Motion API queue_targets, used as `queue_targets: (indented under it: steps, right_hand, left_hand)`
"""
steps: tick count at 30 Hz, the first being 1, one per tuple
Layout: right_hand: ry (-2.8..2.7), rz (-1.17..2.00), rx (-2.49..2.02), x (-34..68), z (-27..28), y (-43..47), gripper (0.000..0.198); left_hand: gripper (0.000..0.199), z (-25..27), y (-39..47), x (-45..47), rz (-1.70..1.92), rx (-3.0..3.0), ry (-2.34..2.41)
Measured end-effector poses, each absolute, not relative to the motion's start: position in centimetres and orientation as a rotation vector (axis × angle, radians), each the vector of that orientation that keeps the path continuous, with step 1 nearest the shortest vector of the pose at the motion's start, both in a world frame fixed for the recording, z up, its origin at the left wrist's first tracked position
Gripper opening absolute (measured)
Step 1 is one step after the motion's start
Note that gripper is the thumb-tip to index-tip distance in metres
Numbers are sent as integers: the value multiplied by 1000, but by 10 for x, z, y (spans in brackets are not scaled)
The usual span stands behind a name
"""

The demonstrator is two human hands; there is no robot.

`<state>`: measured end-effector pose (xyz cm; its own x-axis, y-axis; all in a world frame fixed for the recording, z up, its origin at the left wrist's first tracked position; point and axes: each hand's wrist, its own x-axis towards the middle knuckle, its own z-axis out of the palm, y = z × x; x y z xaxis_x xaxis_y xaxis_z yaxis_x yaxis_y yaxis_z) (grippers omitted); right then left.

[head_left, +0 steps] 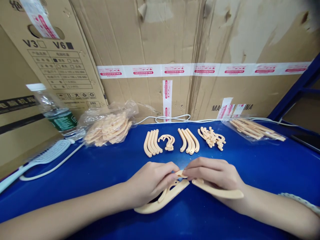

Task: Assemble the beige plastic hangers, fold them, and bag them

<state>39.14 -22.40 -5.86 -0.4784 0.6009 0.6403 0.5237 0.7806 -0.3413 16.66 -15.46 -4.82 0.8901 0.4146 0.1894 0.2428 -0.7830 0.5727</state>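
My left hand (157, 180) and right hand (216, 171) pinch a small, pale beige plastic piece (180, 173) between their fingertips, above the glossy blue tabletop (100, 206). A long, bowed beige plastic strip (160, 205) slants below my left fingers, and a slightly curved beige plastic bar (216, 191) crosses my right hand's near side; whether I grip either I cannot tell. Beyond lie two groups of slim, curved beige plastic slats (153, 143)
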Motion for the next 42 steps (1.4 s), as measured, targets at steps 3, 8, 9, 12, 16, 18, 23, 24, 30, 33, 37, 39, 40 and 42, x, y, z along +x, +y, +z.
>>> queue_targets:
  steps: [3,8,9,12,16,18,23,24,30,33,37,39,40,42]
  right_hand:
    - [-2296,-183,-758,390,-60,-226,25]
    - [-2386,-509,-577,385,-51,-228,32]
    - [-2402,-529,-555,384,-50,-229,33]
    - [-2409,-642,-419,380,-48,-232,31]
    - [-2361,-665,-394,382,-44,-231,25]
    - [-2282,-520,-592,393,-37,-223,27]
    - [-2022,-198,-1429,458,-12,-186,17]
    - [-2018,-105,-1586,473,-10,-179,18]
    - [-2005,181,-1902,517,-16,-155,29]
    - [-1978,174,-1974,519,-22,-151,35]
    - [-1948,-5,-2062,518,-28,-151,25]
    - [-1921,-144,-2065,509,-30,-155,26]
    - [-1929,-208,-2022,499,-30,-159,27]
    - [-2025,-293,-1844,472,-31,-171,29]
  left_hand:
    - [32,-51,-154,166,336,2787,481]
    - [30,-53,-157,165,313,3040,376]
    - [29,-52,-157,165,321,3041,357]
    - [26,-51,-157,164,289,2976,355]
    - [30,-47,-155,165,319,2678,439]
    - [34,-47,-154,165,365,2408,494]
    - [39,-53,-141,167,372,1482,519]
    - [38,-54,-139,168,398,1383,505]
    - [18,-45,-136,171,544,1175,617]
    - [9,-39,-138,172,580,1147,701]
    - [7,-43,-135,172,633,1118,666]
    - [9,-46,-133,171,643,1086,649]
    - [10,-47,-132,171,649,1071,650]
    - [12,-48,-132,171,664,1051,663]
